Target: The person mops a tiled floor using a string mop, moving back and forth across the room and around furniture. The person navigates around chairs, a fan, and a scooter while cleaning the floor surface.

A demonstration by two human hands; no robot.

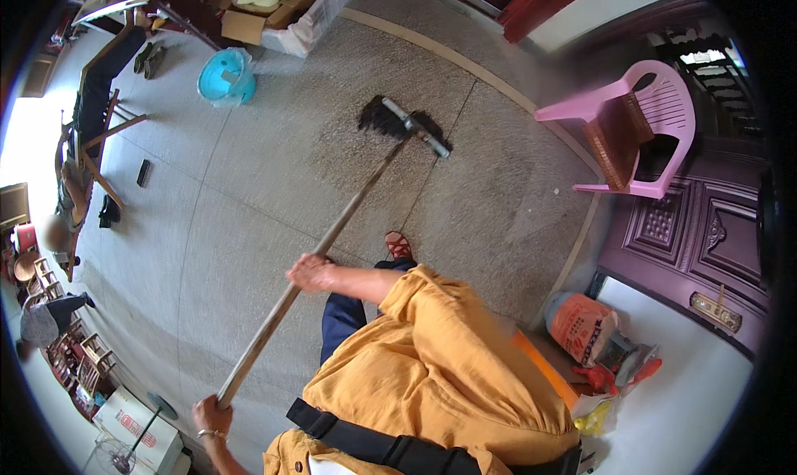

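A mop (355, 201) with a long wooden handle slants across the view. Its metal crossbar and dark, wet-looking strands rest on the speckled floor at upper middle. My right hand (312, 272) is wrapped round the handle about halfway along, its forearm coming out of a mustard-yellow sleeve. Lower down at the left, my left hand (212, 418), with a bracelet at the wrist, grips the handle's top end. Around the mop head the floor looks darker and damp. My foot in a red strappy shoe (398, 245) stands just below it.
A pink plastic chair (677, 114) holding a brown woven thing stands right, by a purple door (664, 234). Bags (584, 330) lie below it. A blue lined bucket (226, 76) and boxes (311, 14) are at upper left. People, seats and a fan (116, 456) line the left.
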